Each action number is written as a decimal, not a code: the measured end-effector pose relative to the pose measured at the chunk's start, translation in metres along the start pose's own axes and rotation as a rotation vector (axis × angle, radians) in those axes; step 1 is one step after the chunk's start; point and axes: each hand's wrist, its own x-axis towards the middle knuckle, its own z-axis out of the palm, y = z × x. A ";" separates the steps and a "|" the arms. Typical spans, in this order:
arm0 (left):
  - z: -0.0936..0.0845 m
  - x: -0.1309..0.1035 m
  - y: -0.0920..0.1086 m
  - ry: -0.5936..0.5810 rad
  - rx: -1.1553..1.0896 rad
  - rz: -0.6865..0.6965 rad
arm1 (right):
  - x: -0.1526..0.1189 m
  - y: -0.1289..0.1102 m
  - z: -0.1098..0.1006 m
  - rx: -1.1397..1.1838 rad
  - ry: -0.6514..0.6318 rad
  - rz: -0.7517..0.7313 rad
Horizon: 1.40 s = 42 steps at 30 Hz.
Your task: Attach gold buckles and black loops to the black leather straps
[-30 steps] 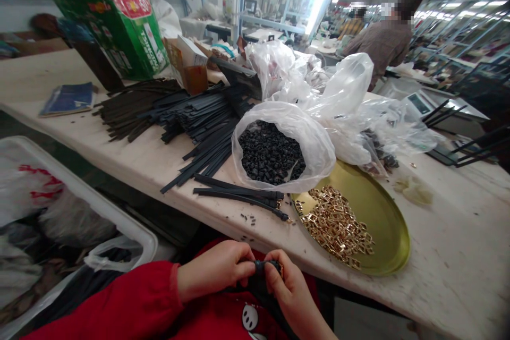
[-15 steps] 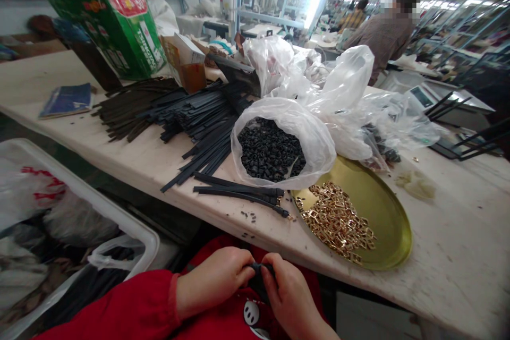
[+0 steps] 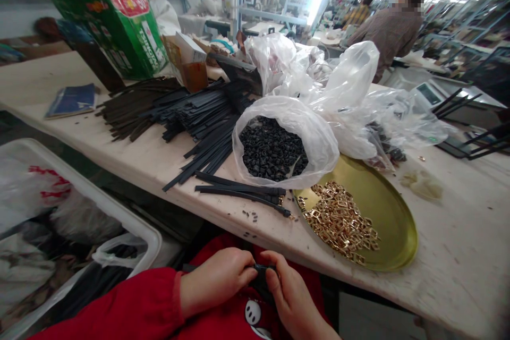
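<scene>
Both hands are close together over my lap, gripping one black strap (image 3: 261, 278). My left hand (image 3: 223, 278) pinches it between thumb and fingers, and a length of it shows behind that wrist. My right hand (image 3: 292, 292) is closed on the other end, thumb on top; what lies inside the fingers is hidden. On the table edge ahead lie a few black straps (image 3: 239, 192) with gold buckles at their right ends. Behind them a white plastic bag (image 3: 319, 141) stands open, full of small black loops (image 3: 271, 151). Gold buckles (image 3: 340, 220) are heaped on a round gold tray (image 3: 398, 228).
Bundles of dark straps (image 3: 199, 111) lie at the back left, near a green carton (image 3: 139, 42) and a blue booklet (image 3: 72, 100). Clear bags (image 3: 350, 85) crowd the back. A white bin (image 3: 153, 244) stands at my left. Another person (image 3: 390, 32) is farther off.
My right thumb and fingers have shifted slightly on the strap. More of the strap now shows behind my left wrist. The view has moved a little.
</scene>
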 end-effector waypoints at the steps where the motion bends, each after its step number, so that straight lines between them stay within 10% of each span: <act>1: 0.000 0.000 0.000 0.000 0.004 0.008 | 0.000 0.001 0.000 -0.005 0.002 -0.012; 42: 0.055 -0.027 -0.010 -0.026 0.164 -0.010 | -0.033 0.017 0.046 -0.254 0.204 -0.258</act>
